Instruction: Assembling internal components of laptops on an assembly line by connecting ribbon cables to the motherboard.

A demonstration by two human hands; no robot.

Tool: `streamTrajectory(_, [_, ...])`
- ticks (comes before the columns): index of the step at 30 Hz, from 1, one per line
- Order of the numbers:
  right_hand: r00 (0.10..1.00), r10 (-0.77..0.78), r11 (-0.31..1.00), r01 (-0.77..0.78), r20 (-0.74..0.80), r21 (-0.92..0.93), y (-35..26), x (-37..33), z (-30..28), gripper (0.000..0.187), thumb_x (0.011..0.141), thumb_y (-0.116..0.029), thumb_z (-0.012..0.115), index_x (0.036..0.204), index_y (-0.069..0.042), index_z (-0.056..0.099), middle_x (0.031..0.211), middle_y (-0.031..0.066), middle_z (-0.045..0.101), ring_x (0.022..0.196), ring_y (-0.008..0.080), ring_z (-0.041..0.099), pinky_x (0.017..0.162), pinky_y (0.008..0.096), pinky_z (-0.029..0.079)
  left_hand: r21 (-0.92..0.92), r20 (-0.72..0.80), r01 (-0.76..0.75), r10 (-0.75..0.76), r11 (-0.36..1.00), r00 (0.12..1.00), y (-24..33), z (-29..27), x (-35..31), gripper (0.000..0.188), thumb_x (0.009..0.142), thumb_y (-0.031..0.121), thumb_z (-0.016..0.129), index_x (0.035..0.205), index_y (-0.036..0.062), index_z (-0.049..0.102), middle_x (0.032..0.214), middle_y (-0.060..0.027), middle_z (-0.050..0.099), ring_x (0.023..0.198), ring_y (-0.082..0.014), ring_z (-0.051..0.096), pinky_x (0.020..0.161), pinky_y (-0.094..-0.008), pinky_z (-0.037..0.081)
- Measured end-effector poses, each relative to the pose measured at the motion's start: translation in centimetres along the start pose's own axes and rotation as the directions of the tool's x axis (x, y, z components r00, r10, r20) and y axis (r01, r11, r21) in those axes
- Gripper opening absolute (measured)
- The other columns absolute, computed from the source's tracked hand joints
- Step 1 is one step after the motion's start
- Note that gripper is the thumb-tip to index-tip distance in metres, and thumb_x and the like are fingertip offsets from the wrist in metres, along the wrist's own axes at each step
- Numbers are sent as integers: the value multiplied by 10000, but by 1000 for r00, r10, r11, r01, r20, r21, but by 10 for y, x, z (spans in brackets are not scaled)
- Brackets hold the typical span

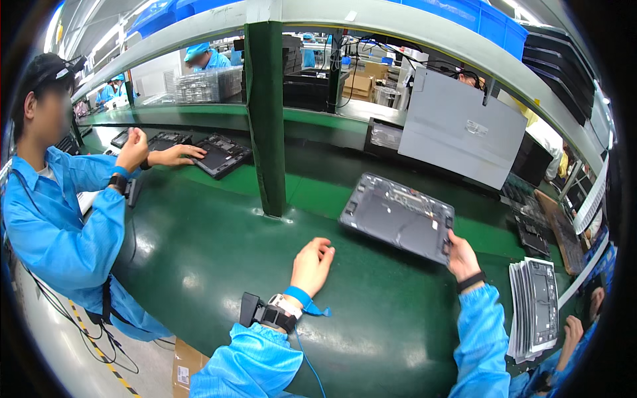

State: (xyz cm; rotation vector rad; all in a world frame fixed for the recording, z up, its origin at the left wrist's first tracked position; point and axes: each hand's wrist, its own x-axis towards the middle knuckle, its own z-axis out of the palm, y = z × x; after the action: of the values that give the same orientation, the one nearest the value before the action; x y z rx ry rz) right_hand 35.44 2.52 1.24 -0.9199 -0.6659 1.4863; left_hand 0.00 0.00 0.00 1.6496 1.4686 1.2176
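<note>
My right hand (464, 257) grips the right end of a dark tablet housing (391, 219), its thumb over the rim and its fingers mostly hidden beneath. The housing is tilted, with its open inner side up, showing a thin board and cables along the far side. To the left of it, my left hand (312, 266) is over the green bench (371, 312), its fingers loosely bent and slightly apart, with nothing visible in them. A blue wrist strap (302, 296) with a thin blue cord sits on that wrist.
A co-worker at the left reaches to another tablet housing (222, 156). A green post (265, 119) rises ahead of my left hand. A grey panel (461, 126) stands at the far right. Stacked sheets with tablet parts (534, 305) lie at the right edge, near another person's hands.
</note>
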Motion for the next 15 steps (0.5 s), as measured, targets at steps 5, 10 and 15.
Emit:
streamTrajectory(5, [997,36,981,-21,-74,195,35,108,27,270,975,-198,390,1149,-18,492,1119,137,570,1011,287,550,923,475,427,268,30,-275,277,923,960,-3,9,-7,175,821,149,591,942,22,599,852,-104,616,853,-273,557,762,-366,460])
streamTrajectory(10, [996,24,986,-10,-81,166,68,169,74,298,983,-224,373,1146,-3,491,1122,138,573,1012,286,558,915,477,432,319,52,-304,304,898,951,-5,5,-10,192,838,169,581,949,13,595,924,-112,587,898,-285,536,814,-385,438])
streamTrajectory(15, [905,-410,904,386,-117,-180,68,176,80,456,956,-318,452,1207,61,491,1215,147,556,1103,242,533,966,369,386,307,61,-295,291,905,955,-4,3,-10,195,835,171,584,952,14,593,912,-111,586,886,-286,536,811,-384,439])
